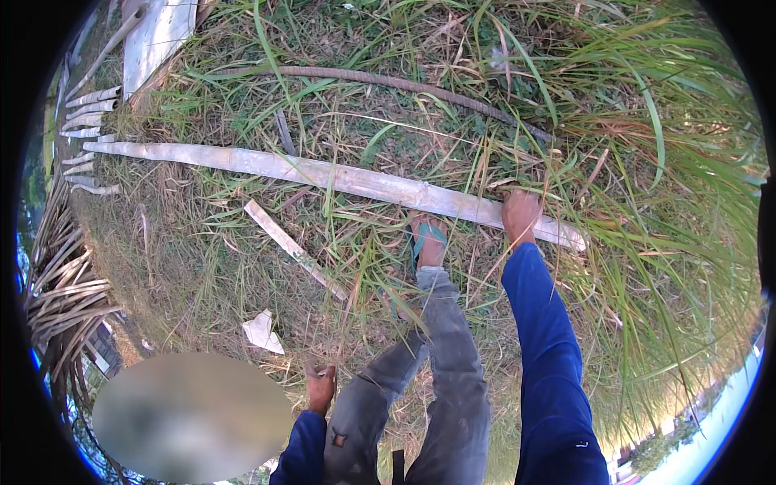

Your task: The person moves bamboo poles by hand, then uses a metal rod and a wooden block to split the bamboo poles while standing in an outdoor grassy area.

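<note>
A long pale bamboo pole (323,171) lies across the grass, running from the upper left down to the right. My right hand (520,217), on a blue-sleeved arm, grips the pole close to its right end. My left hand (320,386) hangs low by my left knee with the fingers curled, and nothing shows in it. My foot in a green sandal (427,241) stands just in front of the pole, beside my right hand.
A short flat bamboo strip (293,247) lies in the grass left of my foot. A thin dark curved stick (388,82) lies behind the pole. Split bamboo pieces (87,121) are stacked at the upper left. Tall grass (663,202) crowds the right. A white scrap (263,331) lies nearby.
</note>
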`<move>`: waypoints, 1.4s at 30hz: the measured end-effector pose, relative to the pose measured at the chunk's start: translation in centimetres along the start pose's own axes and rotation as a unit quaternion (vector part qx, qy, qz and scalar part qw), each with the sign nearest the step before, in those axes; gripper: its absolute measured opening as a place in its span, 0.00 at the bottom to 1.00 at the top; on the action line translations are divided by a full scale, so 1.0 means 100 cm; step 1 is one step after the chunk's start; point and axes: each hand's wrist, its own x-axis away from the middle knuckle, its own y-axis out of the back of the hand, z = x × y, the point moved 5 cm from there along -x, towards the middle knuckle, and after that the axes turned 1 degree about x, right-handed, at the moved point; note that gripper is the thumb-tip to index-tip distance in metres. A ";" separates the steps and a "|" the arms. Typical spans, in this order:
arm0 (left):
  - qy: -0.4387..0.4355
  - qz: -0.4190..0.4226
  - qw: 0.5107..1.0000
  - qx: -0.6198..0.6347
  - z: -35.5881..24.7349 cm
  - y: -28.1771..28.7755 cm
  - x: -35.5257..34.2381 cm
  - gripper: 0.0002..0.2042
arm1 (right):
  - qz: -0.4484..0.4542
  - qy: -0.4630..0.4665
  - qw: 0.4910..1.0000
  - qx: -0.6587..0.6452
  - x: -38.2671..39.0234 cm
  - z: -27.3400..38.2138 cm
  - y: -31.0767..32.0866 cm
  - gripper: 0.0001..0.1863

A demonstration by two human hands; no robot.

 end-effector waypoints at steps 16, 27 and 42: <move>0.055 0.003 0.998 -0.022 -0.069 0.132 0.131 0.31 | -0.222 0.120 0.965 -0.071 0.164 0.105 0.194 0.10; 0.133 0.030 0.960 0.246 0.073 0.243 0.087 0.26 | 0.110 0.097 0.918 -0.369 0.227 0.332 0.239 0.15; 0.254 0.042 0.864 0.432 0.058 0.538 -0.091 0.15 | 0.064 0.158 0.952 -0.255 0.222 0.740 0.295 0.31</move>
